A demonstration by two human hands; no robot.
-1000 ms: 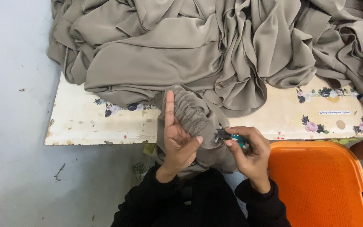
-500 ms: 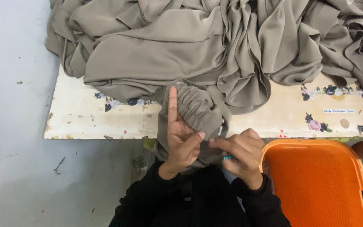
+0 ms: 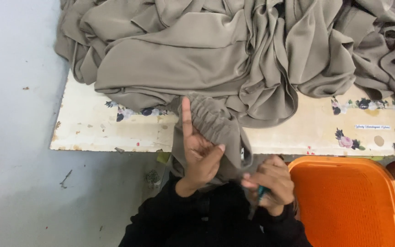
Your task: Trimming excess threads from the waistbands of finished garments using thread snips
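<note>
One big heap of taupe fabric [image 3: 234, 59] covers the cream surface [image 3: 97, 132], beside an orange basket [image 3: 344, 201]. Left hand [image 3: 200, 153] grips its gathered edge, forefinger up; right hand [image 3: 268, 183] pinches a small teal tool [image 3: 261, 192].

Two hands are in view: the left hand [image 3: 200, 153], with one finger pointing straight up, and the right hand [image 3: 268, 183]. One small teal tool [image 3: 262, 192] shows in the right hand, mostly hidden. One heap of grey-olive fabric [image 3: 216, 55] is there; whether it is a single piece or several cannot be told. One worktop [image 3: 97, 132] carries it, printed with several small flower clusters. One orange plastic chair [image 3: 348, 201] stands at the right.
</note>
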